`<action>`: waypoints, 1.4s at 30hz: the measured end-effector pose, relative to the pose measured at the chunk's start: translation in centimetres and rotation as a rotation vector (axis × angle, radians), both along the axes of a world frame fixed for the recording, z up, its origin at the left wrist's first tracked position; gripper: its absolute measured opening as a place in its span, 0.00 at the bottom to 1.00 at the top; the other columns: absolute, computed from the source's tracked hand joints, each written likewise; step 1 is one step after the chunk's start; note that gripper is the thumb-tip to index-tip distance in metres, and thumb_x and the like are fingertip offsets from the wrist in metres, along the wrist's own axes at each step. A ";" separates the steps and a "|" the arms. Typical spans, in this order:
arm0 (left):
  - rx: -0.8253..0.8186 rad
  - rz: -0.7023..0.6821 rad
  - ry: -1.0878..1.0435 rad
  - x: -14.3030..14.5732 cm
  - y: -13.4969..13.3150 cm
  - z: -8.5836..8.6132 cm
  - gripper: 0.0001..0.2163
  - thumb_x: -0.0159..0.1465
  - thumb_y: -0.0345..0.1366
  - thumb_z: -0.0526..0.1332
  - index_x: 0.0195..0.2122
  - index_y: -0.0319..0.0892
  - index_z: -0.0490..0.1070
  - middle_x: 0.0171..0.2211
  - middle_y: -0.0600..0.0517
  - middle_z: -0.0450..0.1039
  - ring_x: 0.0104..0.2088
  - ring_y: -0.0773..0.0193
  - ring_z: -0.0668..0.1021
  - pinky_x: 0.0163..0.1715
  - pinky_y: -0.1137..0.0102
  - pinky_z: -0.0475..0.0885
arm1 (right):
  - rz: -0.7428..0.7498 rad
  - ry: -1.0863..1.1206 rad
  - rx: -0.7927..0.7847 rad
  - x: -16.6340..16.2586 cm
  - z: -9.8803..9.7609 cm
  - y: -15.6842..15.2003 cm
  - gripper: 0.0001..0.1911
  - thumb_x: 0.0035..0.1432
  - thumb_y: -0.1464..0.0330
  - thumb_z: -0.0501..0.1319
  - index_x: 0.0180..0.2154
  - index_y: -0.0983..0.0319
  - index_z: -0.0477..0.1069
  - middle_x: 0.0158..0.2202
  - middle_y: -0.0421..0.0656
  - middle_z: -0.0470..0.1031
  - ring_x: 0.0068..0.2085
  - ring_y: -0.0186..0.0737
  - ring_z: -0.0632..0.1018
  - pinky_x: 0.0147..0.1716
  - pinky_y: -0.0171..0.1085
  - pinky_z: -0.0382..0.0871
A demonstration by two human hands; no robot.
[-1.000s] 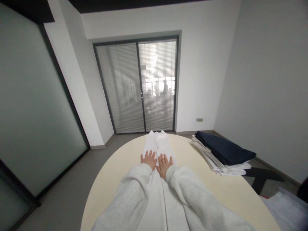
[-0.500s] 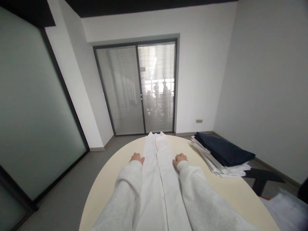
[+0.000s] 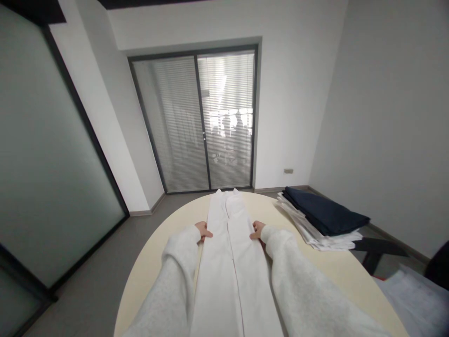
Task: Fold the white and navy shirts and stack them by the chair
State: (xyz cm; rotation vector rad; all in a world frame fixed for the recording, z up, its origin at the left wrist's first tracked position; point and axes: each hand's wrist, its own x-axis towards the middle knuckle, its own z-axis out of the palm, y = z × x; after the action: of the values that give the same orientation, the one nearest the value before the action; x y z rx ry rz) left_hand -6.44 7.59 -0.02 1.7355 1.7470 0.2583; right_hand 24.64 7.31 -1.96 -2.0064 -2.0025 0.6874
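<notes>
A white shirt (image 3: 224, 267), folded into a long strip, lies down the middle of the round cream table (image 3: 147, 281). Its collar end points away from me at the far edge, and the near end runs out of view. My left hand (image 3: 203, 230) pinches the strip's left edge, thumb on top and fingers underneath. Opposite it, my right hand (image 3: 257, 230) grips the right edge the same way. Both wrists come out of light grey sleeves.
A stack of folded white garments (image 3: 317, 238) with a dark navy one (image 3: 326, 210) on top sits at the table's right edge. White cloth or plastic (image 3: 414, 295) and a dark chair (image 3: 377, 248) are beyond it. A glass door with blinds (image 3: 228, 140) stands ahead.
Both hands have turned from resting flat beside the shirt to pinching its side edges. The camera view has tilted slightly downward.
</notes>
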 end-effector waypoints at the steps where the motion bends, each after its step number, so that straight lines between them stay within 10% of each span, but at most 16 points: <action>1: -0.077 -0.061 -0.062 -0.4 -0.2 0.1 0.16 0.44 0.40 0.68 0.32 0.38 0.70 0.21 0.51 0.73 0.23 0.61 0.75 0.19 0.72 0.67 | 0.023 0.031 -0.044 0.4 -0.3 -0.1 0.18 0.39 0.68 0.66 0.36 0.62 0.69 0.22 0.39 0.73 0.26 0.38 0.74 0.26 0.36 0.67; 5: -0.264 -0.175 -0.327 -0.9 -0.2 0.2 0.19 0.45 0.49 0.66 0.27 0.37 0.70 0.19 0.51 0.72 0.21 0.64 0.74 0.19 0.74 0.67 | 0.031 0.146 -0.088 1.2 -0.8 0.5 0.09 0.43 0.65 0.65 0.28 0.63 0.70 0.17 0.39 0.71 0.21 0.37 0.72 0.23 0.34 0.65; 10: 0.203 0.182 -0.165 1.4 2.0 -0.8 0.16 0.56 0.48 0.58 0.27 0.37 0.70 0.29 0.45 0.75 0.36 0.56 0.77 0.32 0.70 0.69 | -0.125 0.105 0.171 -0.1 -0.4 3.7 0.11 0.51 0.64 0.59 0.35 0.65 0.72 0.35 0.47 0.75 0.39 0.41 0.73 0.38 0.35 0.64; 16: 0.335 0.235 -0.189 2.6 4.5 -1.6 0.19 0.54 0.34 0.60 0.48 0.38 0.64 0.48 0.43 0.69 0.49 0.58 0.71 0.47 0.70 0.64 | -0.105 0.152 0.268 -1.2 -0.8 6.3 0.27 0.49 0.71 0.57 0.53 0.63 0.61 0.38 0.44 0.73 0.42 0.38 0.72 0.44 0.35 0.61; 21: 0.171 0.072 -0.336 1.1 4.9 -1.4 0.19 0.48 0.30 0.63 0.43 0.37 0.68 0.40 0.47 0.75 0.39 0.58 0.77 0.36 0.69 0.71 | -0.058 0.233 0.201 0.2 -0.9 6.8 0.39 0.40 0.76 0.59 0.57 0.65 0.55 0.25 0.37 0.72 0.31 0.37 0.74 0.33 0.34 0.66; 26: -0.223 -0.166 -0.631 -0.1 4.2 -1.1 0.23 0.42 0.42 0.68 0.38 0.36 0.69 0.32 0.47 0.76 0.30 0.60 0.77 0.26 0.70 0.72 | -0.088 0.264 0.145 1.0 -1.3 6.4 0.22 0.41 0.69 0.61 0.43 0.66 0.68 0.17 0.38 0.69 0.22 0.38 0.72 0.25 0.35 0.65; 30: 0.088 0.092 -0.257 1.2 4.3 -1.3 0.17 0.56 0.48 0.57 0.29 0.37 0.71 0.26 0.47 0.74 0.28 0.59 0.77 0.25 0.70 0.70 | -0.146 0.240 0.192 0.1 -1.3 6.7 0.08 0.44 0.65 0.60 0.27 0.62 0.69 0.22 0.42 0.71 0.28 0.40 0.73 0.29 0.36 0.64; 36: 0.427 0.168 -0.148 2.7 5.0 -2.1 0.13 0.52 0.28 0.58 0.39 0.41 0.69 0.37 0.51 0.74 0.41 0.62 0.75 0.40 0.73 0.68 | -0.176 0.270 0.258 -0.9 -1.2 6.5 0.02 0.44 0.69 0.56 0.25 0.61 0.65 0.29 0.41 0.72 0.35 0.38 0.71 0.35 0.34 0.62; 42: 0.454 0.101 -0.502 3.0 4.7 -1.8 0.23 0.46 0.19 0.54 0.44 0.40 0.67 0.41 0.50 0.74 0.42 0.64 0.75 0.43 0.71 0.68 | -0.127 0.455 0.246 -1.7 -0.7 5.4 0.27 0.39 0.77 0.51 0.45 0.61 0.61 0.37 0.40 0.75 0.36 0.36 0.74 0.32 0.32 0.67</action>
State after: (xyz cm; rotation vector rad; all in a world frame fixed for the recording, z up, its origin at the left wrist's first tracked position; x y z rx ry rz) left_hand -3.44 12.32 -1.87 1.6810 1.4692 1.1059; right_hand 22.98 12.73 -2.65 -1.6399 -1.5954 0.7464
